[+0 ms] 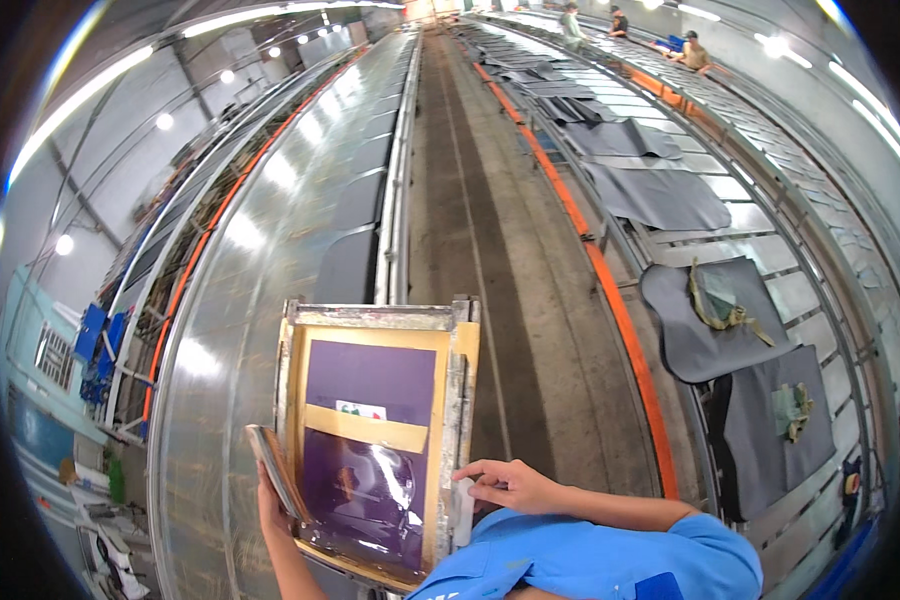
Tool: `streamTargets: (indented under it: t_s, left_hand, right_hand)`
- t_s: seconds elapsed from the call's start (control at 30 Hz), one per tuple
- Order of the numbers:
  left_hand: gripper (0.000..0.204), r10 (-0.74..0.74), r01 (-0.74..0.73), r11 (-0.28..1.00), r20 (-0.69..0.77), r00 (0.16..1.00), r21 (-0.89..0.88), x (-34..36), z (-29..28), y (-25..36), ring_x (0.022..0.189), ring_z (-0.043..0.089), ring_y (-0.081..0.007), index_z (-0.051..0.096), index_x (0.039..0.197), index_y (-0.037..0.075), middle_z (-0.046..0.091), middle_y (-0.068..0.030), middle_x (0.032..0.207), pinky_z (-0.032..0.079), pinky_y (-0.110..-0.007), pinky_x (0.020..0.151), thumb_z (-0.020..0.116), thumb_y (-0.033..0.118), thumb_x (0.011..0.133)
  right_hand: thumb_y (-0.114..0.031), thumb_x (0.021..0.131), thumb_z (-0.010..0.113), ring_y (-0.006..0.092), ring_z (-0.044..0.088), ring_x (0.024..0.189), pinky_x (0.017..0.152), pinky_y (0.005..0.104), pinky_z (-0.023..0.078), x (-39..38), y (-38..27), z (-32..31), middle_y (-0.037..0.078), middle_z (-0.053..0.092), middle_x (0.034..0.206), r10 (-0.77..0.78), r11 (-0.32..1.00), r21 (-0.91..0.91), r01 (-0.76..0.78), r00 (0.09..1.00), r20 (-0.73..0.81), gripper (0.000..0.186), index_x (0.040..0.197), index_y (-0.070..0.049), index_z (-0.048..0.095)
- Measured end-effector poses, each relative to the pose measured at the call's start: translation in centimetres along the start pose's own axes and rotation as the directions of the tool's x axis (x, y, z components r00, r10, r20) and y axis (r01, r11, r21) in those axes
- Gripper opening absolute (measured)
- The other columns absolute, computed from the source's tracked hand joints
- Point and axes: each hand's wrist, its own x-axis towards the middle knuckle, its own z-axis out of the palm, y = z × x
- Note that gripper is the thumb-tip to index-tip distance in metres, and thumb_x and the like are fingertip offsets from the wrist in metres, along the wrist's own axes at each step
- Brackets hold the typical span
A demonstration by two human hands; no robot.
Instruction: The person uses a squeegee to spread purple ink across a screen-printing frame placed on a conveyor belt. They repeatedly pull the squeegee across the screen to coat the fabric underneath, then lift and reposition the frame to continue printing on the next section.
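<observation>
A screen-printing frame (375, 316) stands in front of me, with yellow tape, a purple mesh (370, 370) and a small white, green and red patch (362, 410) on it. Glossy clear-looking material covers the lower purple part. My left hand (270, 500) grips a long squeegee (275, 465) with a wooden-looking body at the frame's left side; part of that hand is hidden behind it. At the right side, my right hand (510, 487) has its fingers bent around a pale piece (463, 515) on the frame's edge, index finger reaching toward the frame.
Long shiny tables (220, 400) run away on the left, beside an aisle (490, 380). An orange rail (620, 330) edges the right table, which holds grey cut pieces (660, 200) and green-yellow items (720, 310). Several people (690, 55) are at the far right.
</observation>
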Motion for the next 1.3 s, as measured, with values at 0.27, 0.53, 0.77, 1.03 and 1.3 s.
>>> streamTargets:
  t_s: [0.27, 0.53, 0.77, 1.03, 1.3]
  left_hand:
    - [0.081, 0.0, -0.023, 0.953, 0.077, 0.997, 0.303, 12.3, 8.1, 0.3, 0.081, 0.07, -0.0229, 0.064, 0.126, 0.0, 0.071, -0.0125, 0.1, 0.058, -0.037, 0.068, 0.054, 0.073, 0.093]
    - [0.074, 0.05, -0.098, 0.933, 0.147, 0.988, 0.346, 24.9, 29.4, 2.9, 0.083, 0.072, -0.0244, 0.069, 0.111, -0.006, 0.073, -0.0142, 0.097, 0.059, -0.04, 0.07, 0.06, 0.065, 0.095]
    - [0.074, 0.015, -0.094, 0.908, 0.194, 0.981, 0.408, 36.0, 39.3, 5.2, 0.081, 0.07, -0.023, 0.07, 0.11, -0.007, 0.073, -0.013, 0.092, 0.057, -0.039, 0.073, 0.059, 0.065, 0.096]
    - [0.075, 0.016, -0.139, 0.861, 0.247, 0.969, 0.489, 45.8, 55.7, 8.0, 0.094, 0.07, -0.0248, 0.068, 0.117, -0.008, 0.072, -0.0155, 0.106, 0.056, -0.04, 0.083, 0.057, 0.063, 0.098]
    - [0.077, 0.065, -0.137, 0.931, 0.218, 0.974, 0.338, 54.9, 69.5, 11.5, 0.091, 0.073, -0.0263, 0.068, 0.118, -0.005, 0.072, -0.0168, 0.104, 0.06, -0.041, 0.076, 0.055, 0.068, 0.096]
  right_hand:
    - [-0.021, 0.106, 0.059, 0.0142, 0.069, 0.085, 0.079, 0.0299, 0.057, 4.3, 8.0, -9.9, 0.007, 0.072, 0.09, 0.138, 0.911, 0.409, 0.048, 0.9, -0.413, 0.032, 0.13, -0.002, 0.061]
    - [-0.027, 0.094, 0.059, 0.0345, 0.071, 0.082, 0.073, 0.044, 0.056, 12.6, 11.5, -33.8, 0.016, 0.073, 0.087, -0.078, 0.419, -0.858, -0.296, 0.93, -0.359, 0.025, 0.102, -0.008, 0.073]
    - [-0.022, 0.091, 0.06, 0.0289, 0.071, 0.099, 0.083, 0.0422, 0.056, 10.2, 16.0, -38.1, 0.016, 0.074, 0.111, 0.719, 0.6, -0.525, -0.603, 0.695, 0.023, 0.045, 0.134, -0.011, 0.064]
    - [-0.026, 0.095, 0.064, 0.0285, 0.07, 0.107, 0.093, 0.0386, 0.055, 15.6, 17.0, -48.2, 0.013, 0.071, 0.124, 0.613, 0.715, -0.31, -0.627, 0.775, -0.154, 0.048, 0.142, -0.015, 0.06]
    - [-0.026, 0.093, 0.065, 0.0251, 0.068, 0.103, 0.091, 0.0367, 0.053, 26.2, 9.4, -68.2, 0.011, 0.072, 0.114, 0.587, 0.71, -0.355, -0.608, 0.79, -0.177, 0.058, 0.149, -0.018, 0.053]
